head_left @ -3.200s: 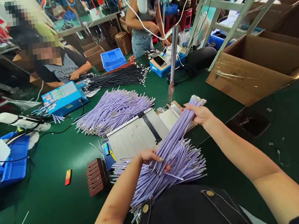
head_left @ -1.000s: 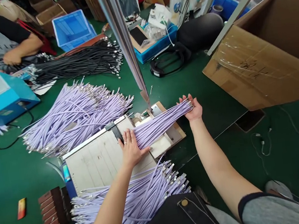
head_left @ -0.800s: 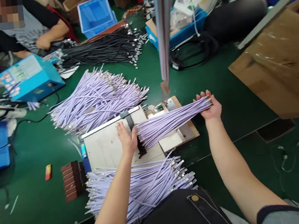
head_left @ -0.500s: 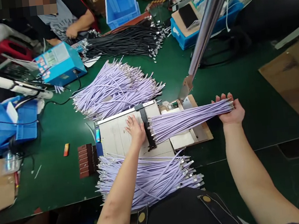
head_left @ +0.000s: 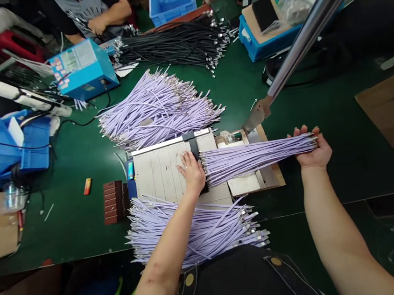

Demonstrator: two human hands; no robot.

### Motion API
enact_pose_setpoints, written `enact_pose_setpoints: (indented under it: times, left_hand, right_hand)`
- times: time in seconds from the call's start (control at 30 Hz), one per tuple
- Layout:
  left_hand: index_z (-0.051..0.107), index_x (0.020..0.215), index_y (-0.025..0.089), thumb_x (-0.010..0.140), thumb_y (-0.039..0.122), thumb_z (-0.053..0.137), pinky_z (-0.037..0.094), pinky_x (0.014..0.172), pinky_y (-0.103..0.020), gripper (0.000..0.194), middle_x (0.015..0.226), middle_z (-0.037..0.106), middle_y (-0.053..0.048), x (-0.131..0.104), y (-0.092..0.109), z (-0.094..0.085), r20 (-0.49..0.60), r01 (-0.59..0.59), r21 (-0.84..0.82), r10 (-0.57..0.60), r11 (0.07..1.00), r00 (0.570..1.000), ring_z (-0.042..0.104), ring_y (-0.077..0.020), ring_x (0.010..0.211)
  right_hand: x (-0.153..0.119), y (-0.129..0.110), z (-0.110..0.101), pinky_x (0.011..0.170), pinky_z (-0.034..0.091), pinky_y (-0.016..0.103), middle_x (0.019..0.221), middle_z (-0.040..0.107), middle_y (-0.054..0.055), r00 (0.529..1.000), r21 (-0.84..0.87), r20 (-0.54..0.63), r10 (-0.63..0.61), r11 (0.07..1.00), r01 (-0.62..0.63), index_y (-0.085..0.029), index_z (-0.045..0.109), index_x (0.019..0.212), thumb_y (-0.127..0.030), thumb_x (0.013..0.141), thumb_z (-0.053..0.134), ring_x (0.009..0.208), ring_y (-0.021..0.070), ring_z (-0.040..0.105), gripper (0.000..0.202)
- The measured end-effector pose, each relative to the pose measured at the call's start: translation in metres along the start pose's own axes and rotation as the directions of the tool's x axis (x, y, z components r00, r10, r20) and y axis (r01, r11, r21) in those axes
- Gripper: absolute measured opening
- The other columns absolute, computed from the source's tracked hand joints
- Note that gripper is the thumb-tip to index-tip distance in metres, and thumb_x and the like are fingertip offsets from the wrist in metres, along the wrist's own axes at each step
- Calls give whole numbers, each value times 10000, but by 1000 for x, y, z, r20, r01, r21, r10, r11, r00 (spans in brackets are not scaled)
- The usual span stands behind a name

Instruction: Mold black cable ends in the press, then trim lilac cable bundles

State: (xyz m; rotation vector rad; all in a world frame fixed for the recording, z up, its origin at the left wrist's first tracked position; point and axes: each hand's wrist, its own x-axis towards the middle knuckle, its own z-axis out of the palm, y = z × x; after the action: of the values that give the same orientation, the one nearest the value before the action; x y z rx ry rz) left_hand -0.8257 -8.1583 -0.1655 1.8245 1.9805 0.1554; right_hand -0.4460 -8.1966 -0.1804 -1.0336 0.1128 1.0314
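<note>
A bundle of pale purple cables [head_left: 250, 158] stretches across the right part of a paper cutter [head_left: 160, 172]. My right hand [head_left: 315, 150] is closed around the bundle's right end, palm up, with fingertips showing behind it. My left hand [head_left: 193, 173] lies on the cutter's bed against the black guide bar [head_left: 193, 145], fingers stretched out and holding nothing. The bundle's left ends lie close to that bar. The cutter's long metal blade arm [head_left: 299, 47] is raised, slanting up to the right. Below the cutter lies one pile of purple cables [head_left: 206, 231]; behind it lies another pile [head_left: 161, 109].
Black cables [head_left: 172, 47] lie at the back, where a co-worker's hand [head_left: 97, 24] holds some. A blue box-shaped device [head_left: 83, 68], a blue bin [head_left: 171, 2] and a blue tray [head_left: 256, 42] stand around. Left are a brown ridged block [head_left: 113, 202] and an orange lighter [head_left: 87, 186].
My left hand has slid right, up against the guide bar. My right hand still holds the cables, which lie straighter and more level. The whole view has shifted slightly.
</note>
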Motion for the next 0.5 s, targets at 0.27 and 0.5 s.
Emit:
enact_pose_setpoints:
  times: [0.27,0.5]
  left_hand:
    - [151,1553,141,870,515,546,9,1155,-634,874,1627,-13,-199,34,-2,-29,39,-40,1,40,999,998,-30,-352,1502]
    - [68,1566,209,650,608,747,-28,1154,-618,1207,1607,-206,-177,61,2,-38,210,-33,74,17,997,978,-187,-413,1456]
  right_hand:
    - [9,3,-4,889,533,492,1009,713,62,999,199,-24,37,979,-32,-237,714,877,-556,995,136,989,245,678,670]
    - [16,4,-5,911,475,586,1058,691,105,998,303,19,54,951,-57,-179,686,1004,-622,982,172,1042,291,631,678]
